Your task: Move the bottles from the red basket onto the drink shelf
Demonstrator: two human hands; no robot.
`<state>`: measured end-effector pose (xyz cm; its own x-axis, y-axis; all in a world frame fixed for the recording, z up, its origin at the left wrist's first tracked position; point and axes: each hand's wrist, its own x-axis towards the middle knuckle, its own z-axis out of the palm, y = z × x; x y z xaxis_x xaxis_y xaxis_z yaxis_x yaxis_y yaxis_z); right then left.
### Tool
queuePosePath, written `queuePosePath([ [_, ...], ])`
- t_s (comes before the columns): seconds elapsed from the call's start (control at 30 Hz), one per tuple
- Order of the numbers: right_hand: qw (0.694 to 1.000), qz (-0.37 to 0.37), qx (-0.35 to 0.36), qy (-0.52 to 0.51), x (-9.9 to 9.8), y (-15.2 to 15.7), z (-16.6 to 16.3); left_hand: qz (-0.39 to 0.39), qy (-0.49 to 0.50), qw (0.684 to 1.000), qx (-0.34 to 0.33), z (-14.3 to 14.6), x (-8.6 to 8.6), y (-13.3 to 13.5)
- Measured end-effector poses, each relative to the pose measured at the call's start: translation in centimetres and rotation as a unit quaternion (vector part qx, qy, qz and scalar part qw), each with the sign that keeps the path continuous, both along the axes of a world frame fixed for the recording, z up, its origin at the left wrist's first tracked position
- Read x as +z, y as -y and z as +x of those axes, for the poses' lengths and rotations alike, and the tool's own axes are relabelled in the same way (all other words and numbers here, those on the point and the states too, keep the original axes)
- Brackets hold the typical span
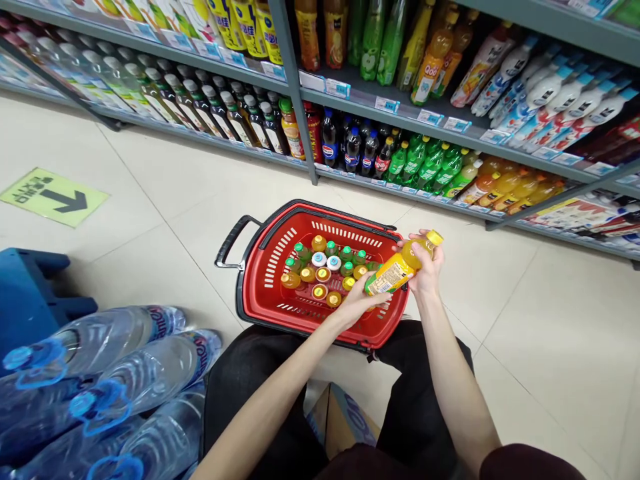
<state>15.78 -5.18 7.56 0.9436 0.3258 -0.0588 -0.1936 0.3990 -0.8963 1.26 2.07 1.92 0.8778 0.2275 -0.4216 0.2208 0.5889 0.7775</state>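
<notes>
**Orange drink bottle held over the red basket**

The right hand (426, 270) is wrapped round the upper part of a yellow-capped orange drink bottle (397, 270), while the left hand (357, 303) cups its lower end with fingers curled under the label. The bottle lies tilted above the right rim of the red basket (255, 293), which stands on the floor full of upright capped bottles (325, 270). It looks mid-transfer between basket and shelf (400, 110); either way calls for a steady grip. The bottle's label is too small to read. Shelf bottles show Pepsi (329, 148) and Qoo (434, 67). Large water bottles (115, 380) lie at the lower left.
</notes>
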Motion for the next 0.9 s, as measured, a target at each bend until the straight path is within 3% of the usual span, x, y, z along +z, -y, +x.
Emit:
queuePosePath([
  [0.1, 0.998, 0.048, 0.032, 0.002, 0.5, 0.7, 0.3, -0.195, 0.031, 0.979, -0.05, -0.1, 1.2, -0.9],
  [0.2, 0.996, 0.08, 0.044, -0.02, 0.8, 1.0, 0.6, -0.227, 0.045, 0.971, -0.064, -0.2, 1.7, -1.2],
  [0.27, 0.996, 0.075, 0.03, -0.036, 0.9, 1.0, 0.8, -0.174, 0.045, 0.983, -0.034, -0.1, 1.4, -1.0],
  [0.4, 0.998, 0.027, 0.012, -0.059, 0.9, 0.8, 1.1, 0.039, 0.083, 0.995, 0.04, -0.1, 0.5, -1.0],
  [0.63, 0.997, -0.031, 0.035, -0.067, 0.4, 0.0, 1.3, 0.296, 0.083, 0.944, 0.117, -0.2, 0.1, -2.8],
  [0.77, 0.994, -0.065, 0.085, -0.037, 0.7, 0.2, 1.1, 0.367, 0.083, 0.913, 0.155, -0.2, 0.8, -3.6],
  [0.9, 0.984, -0.106, 0.13, -0.063, 0.5, 0.9, 1.1, 0.365, 0.088, 0.91, 0.173, -0.3, 0.8, -4.1],
])
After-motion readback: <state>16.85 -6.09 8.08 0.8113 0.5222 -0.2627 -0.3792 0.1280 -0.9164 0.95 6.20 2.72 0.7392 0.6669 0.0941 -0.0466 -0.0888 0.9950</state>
